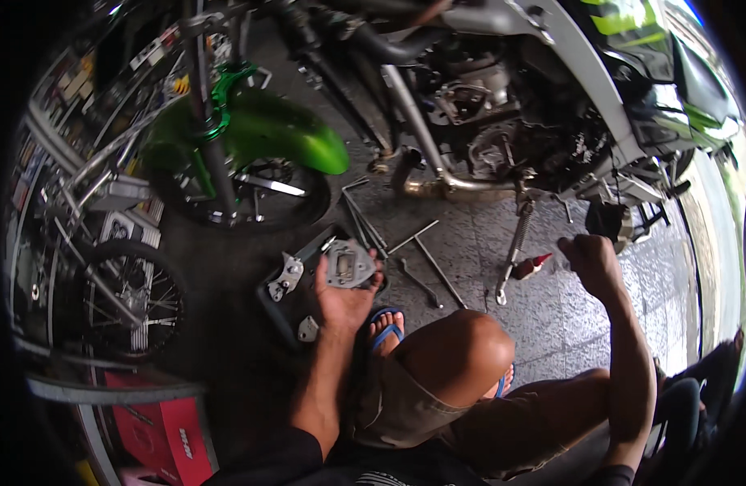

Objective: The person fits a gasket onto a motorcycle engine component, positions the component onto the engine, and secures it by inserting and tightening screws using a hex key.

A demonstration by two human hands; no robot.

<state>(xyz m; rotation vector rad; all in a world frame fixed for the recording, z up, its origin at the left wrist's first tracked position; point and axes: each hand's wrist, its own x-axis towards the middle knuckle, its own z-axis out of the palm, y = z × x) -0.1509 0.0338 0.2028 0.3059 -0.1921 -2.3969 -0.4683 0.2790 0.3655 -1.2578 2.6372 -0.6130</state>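
My left hand (346,304) is closed around the edges of a grey cast metal engine cover (350,264), with its hollow side facing up. Beneath it lies a dark tray (285,322) holding another metal part (285,277) and a small flat plate (308,329). Out to the right, my right hand (593,263) is raised with its fingers curled closed; whatever may be inside them is hidden. Just left of that hand, a small container with a red pointed tip (532,266) appears by the kickstand (514,251), apart from the fingers.
A motorcycle with a green front fender (284,130) and an opened engine (478,97) stands ahead. On the tiled floor lie a T-handle wrench (429,257) and a curved lever (419,283). A spoked wheel (134,300) and a red box (158,429) are at left.
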